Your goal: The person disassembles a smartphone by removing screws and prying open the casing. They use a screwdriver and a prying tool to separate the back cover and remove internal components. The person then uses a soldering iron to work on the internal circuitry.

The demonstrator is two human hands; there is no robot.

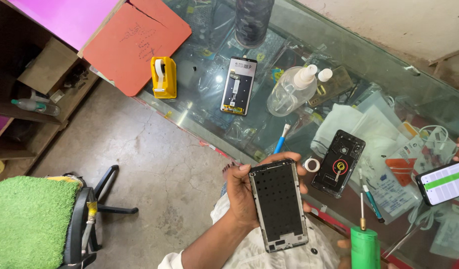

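Head view: we see a glass desk running across the upper right, with clear plastic packets and printed cards under the glass. An orange-red board leans over its left corner, and a green-cushioned chair stands on the floor lower left. On the desk's right, white plastic bags lie piled, with an orange-labelled packet among them. A clear squeeze bottle lies on its side, white nozzle on, contents not clear to us. Our left hand is wrapped around a phone frame, fingers curled over its edges, held above the desk's near edge. Our right hand is barely in frame at a green cylinder tool; we cannot tell its grip. A black phone back lies right of the frame, a phone screen panel farther up, a yellow tape dispenser left, and a small white tape ring between the frame and the phone back.
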